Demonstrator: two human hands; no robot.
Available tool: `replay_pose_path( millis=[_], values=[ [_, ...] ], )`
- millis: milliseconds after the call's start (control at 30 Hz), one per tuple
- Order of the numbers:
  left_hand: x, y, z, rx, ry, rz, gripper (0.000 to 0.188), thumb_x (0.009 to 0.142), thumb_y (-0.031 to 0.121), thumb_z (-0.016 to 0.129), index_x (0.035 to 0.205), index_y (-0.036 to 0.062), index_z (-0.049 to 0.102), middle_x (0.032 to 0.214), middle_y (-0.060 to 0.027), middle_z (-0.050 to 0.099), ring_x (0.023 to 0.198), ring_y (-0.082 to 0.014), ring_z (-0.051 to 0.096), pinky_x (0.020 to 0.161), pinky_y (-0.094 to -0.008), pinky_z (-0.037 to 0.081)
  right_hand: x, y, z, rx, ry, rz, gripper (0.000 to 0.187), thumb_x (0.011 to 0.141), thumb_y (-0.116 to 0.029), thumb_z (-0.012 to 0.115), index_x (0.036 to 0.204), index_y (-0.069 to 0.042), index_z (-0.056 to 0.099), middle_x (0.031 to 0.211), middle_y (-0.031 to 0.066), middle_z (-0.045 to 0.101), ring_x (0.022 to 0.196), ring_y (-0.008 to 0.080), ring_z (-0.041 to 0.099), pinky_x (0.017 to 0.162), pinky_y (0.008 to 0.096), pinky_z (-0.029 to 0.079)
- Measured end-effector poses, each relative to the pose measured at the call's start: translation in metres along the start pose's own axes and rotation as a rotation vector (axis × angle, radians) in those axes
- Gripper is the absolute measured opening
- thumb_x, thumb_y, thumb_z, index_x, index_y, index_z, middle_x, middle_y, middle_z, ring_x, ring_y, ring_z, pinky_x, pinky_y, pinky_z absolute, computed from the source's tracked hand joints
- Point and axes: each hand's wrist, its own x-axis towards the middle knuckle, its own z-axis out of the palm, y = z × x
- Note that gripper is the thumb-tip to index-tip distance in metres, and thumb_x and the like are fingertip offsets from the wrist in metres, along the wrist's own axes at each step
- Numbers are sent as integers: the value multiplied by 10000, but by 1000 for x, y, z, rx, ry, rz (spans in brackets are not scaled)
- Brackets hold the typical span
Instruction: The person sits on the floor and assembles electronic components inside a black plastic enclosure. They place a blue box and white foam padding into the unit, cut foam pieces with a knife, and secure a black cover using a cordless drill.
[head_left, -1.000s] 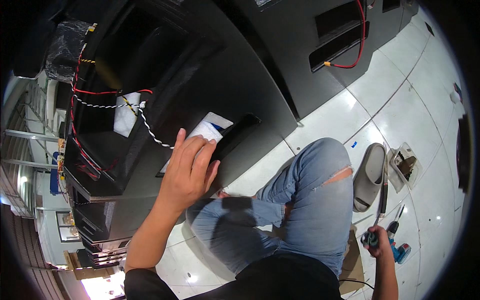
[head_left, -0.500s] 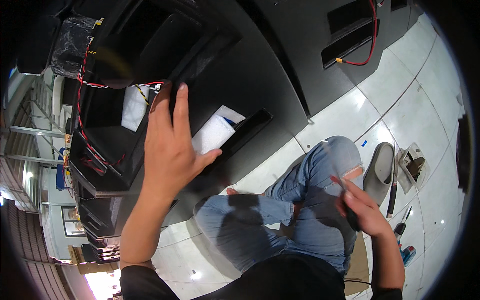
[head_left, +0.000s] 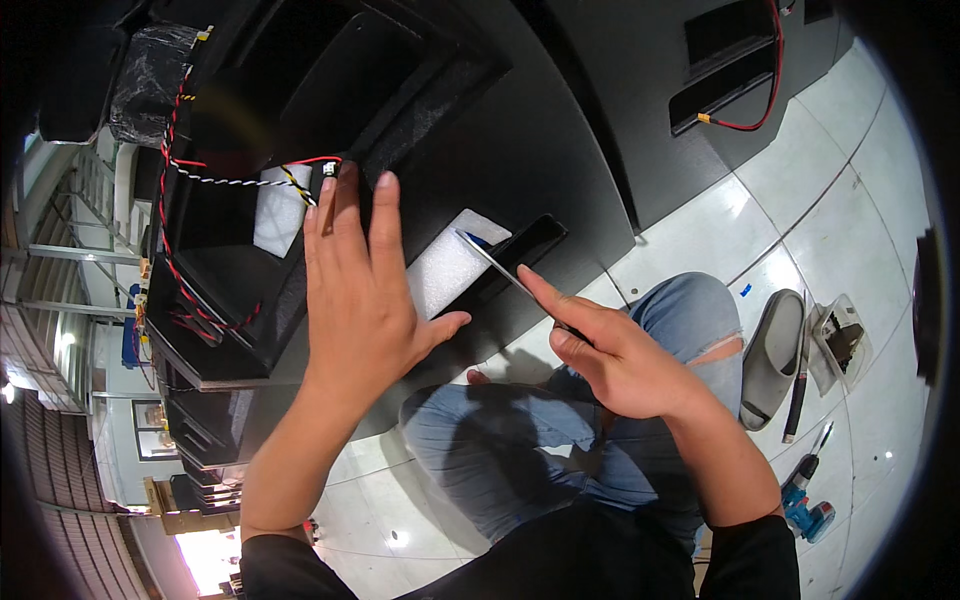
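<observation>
My left hand [head_left: 360,290] lies flat with its fingers stretched out on the black panel [head_left: 480,130], its fingertips beside a white connector [head_left: 330,170] on red, black and yellow wires. Next to its thumb a white foam block [head_left: 450,272] sits in a slot of the panel, with a bit of blue showing at its upper end. My right hand [head_left: 620,360] is closed round a knife [head_left: 505,277] with a thin metal blade, index finger along it. The blade's tip is at the foam's upper end, by the blue bit. The handle is hidden in my fist.
Another white foam piece [head_left: 281,212] lies in the recess at left, near twisted wires [head_left: 165,230]. A second black panel [head_left: 640,110] with a red cable stands behind. On the tiled floor at right are a grey slipper [head_left: 772,360], a plastic tray [head_left: 842,345] and a power drill [head_left: 805,508].
My right hand has moved left and up from beside my knee, bringing the knife to the foam block. My left hand stays on the panel. The whole view has shifted slightly.
</observation>
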Motion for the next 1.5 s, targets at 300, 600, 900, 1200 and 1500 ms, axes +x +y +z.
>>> replay_pose_path(
  millis=[300, 600, 900, 1200, 1500],
  values=[
    [7, 9, 2, 95, -36, -128, 1341, 519, 416, 979, 1577, -12, 274, 1499, -373, 360, 1434, -498, 350, 1175, -570, 303, 13, -8, 1, -160, 66, -35, 570, 1049, -133, 515, 1605, -157, 390, 757, 112, 516, 679, 198, 513, 726, 345, 473],
    [-11, -40, -31, -5, -371, -404, 1057, 674, 114, 905, 1553, 13, 328, 1542, -249, 393, 1426, -511, 391, 1178, -549, 355, 22, -10, 1, 226, -23, 133, 513, 1066, -184, 493, 1571, -111, 444, 649, 92, 529, 586, 141, 518, 616, 324, 438],
    [3, -23, 7, 1, -16, -150, 1437, 415, 493, 990, 1625, 164, 289, 1582, -346, 277, 1423, -495, 380, 1084, -633, 363, 35, -1, 14, 207, 53, 36, 518, 1057, -156, 516, 1569, -137, 447, 666, 52, 470, 599, 103, 434, 600, 279, 417],
    [3, -19, 9, 91, -37, -99, 1431, 384, 430, 984, 1631, 259, 304, 1586, -337, 294, 1388, -481, 383, 1020, -573, 382, 52, -13, 28, 288, 51, 157, 521, 1056, -128, 512, 1573, -127, 445, 676, -20, 479, 604, 60, 415, 580, 249, 397],
    [2, -23, 10, 2, 42, -110, 1167, 539, 342, 908, 1587, 297, 397, 1470, -277, 403, 1292, -434, 442, 962, -547, 402, 81, -27, 8, 384, -92, 262, 503, 1064, -147, 534, 1554, -67, 456, 656, -35, 479, 530, 61, 467, 514, 241, 418]
  ],
)
